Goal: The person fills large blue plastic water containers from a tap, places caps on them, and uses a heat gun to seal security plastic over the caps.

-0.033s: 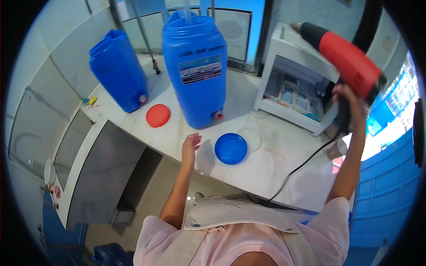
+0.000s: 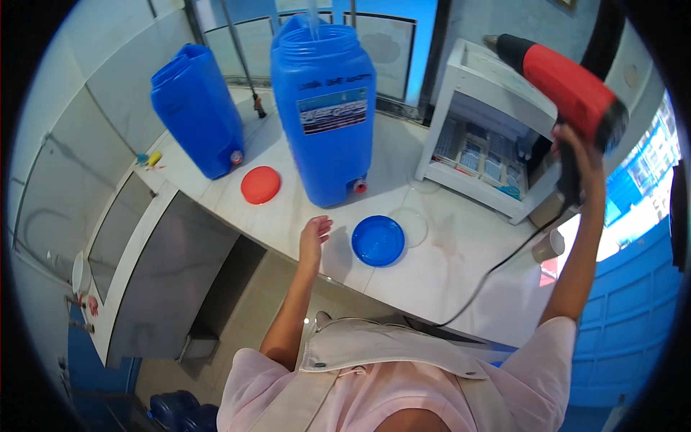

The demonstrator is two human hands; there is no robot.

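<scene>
My right hand [image 2: 578, 150] is raised at the right, wrapped round the black handle of a red and black heat gun [image 2: 572, 83]. Its nozzle points left over the white cabinet, and a black cord [image 2: 497, 270] trails down from the handle. My left hand [image 2: 315, 234] hovers by the counter's front edge, holding nothing, fingers loosely extended. Just beyond it a tall blue jerrycan [image 2: 327, 155] stands uncapped, with clear liquid running down into its mouth. A blue lid [image 2: 378, 241] lies right of my left hand, and a red lid [image 2: 260, 185] lies to its upper left.
A second blue jerrycan [image 2: 198, 119] stands at the left, with a small tap low down. The white cabinet [image 2: 471, 176] holds packets behind its front. A cup [image 2: 548, 246] sits at the counter's right edge. A clear ring-shaped mark or disc [image 2: 415, 229] is beside the blue lid.
The view has shifted slightly, so the counter things sit a little further right. My right hand still holds the heat gun; my left hand has barely moved.
</scene>
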